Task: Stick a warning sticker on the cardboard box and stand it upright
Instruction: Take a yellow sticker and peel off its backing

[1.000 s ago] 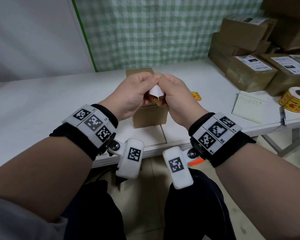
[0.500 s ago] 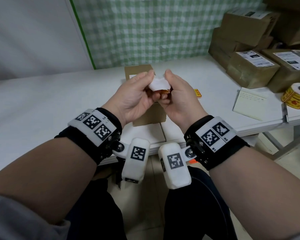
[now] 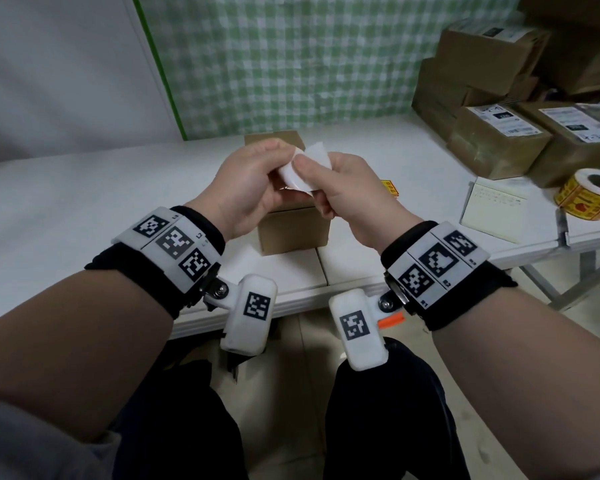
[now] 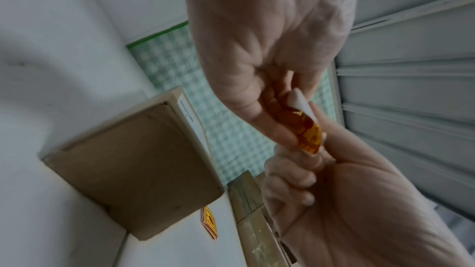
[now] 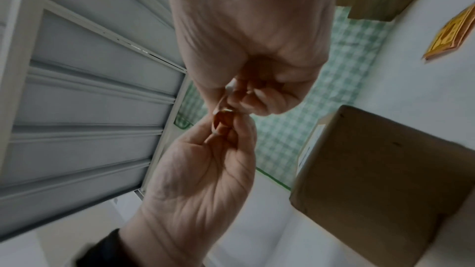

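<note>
White backing (image 3: pixel 303 168): now peeled wider off my sticker (image 4: pixel 308 131).
Hands: left hand (image 3: pixel 253 188), right hand (image 3: pixel 347 192) both pinching it.
Box (image 3: pixel 293 230): beneath, unstickered.

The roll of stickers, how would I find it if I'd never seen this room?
Look along the white table to its right end, past the stacked brown parcels. The roll of stickers sits near the front edge, beside a pale notepad. It is the only round thing there, yellow with red marks.
</note>
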`<state>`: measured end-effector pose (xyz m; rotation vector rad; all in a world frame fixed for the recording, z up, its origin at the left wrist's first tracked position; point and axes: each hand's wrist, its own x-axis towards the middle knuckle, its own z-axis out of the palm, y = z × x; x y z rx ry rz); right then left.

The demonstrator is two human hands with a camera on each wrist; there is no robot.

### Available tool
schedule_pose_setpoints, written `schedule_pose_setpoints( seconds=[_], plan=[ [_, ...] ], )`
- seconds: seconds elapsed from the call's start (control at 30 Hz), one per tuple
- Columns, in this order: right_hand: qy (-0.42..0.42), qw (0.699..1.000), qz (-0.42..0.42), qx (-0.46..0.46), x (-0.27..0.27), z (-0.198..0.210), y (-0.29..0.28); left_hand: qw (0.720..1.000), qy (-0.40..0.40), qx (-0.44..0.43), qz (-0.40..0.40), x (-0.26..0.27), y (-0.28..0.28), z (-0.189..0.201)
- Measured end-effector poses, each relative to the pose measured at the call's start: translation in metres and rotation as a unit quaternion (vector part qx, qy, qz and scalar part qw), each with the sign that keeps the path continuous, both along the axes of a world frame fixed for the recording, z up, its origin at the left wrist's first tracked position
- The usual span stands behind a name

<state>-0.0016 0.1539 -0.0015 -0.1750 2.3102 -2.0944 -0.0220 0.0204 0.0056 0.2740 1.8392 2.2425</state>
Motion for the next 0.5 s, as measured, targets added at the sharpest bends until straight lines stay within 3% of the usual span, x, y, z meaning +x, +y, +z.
schedule_pose_setpoints(
  seconds=[0.1,0.27,0.5],
  plan=[
    [0.022,0.999,-0.016,-0.034,0.002,0.002,-0.003,0.998,-0.039,0.036,-0.032,0.003,-0.001,0.003],
    [0.039,0.998,-0.015,-0.038,0.005,0.004,-0.008,0.997,0.007,-0.049,-0.051,0.005,0.003,0.0],
    [-0.052,0.977,0.047,-0.203,0.006,0.011,-0.006,0.99,-0.009,0.061,-0.125,0.001,-0.003,0.002]
  ],
)
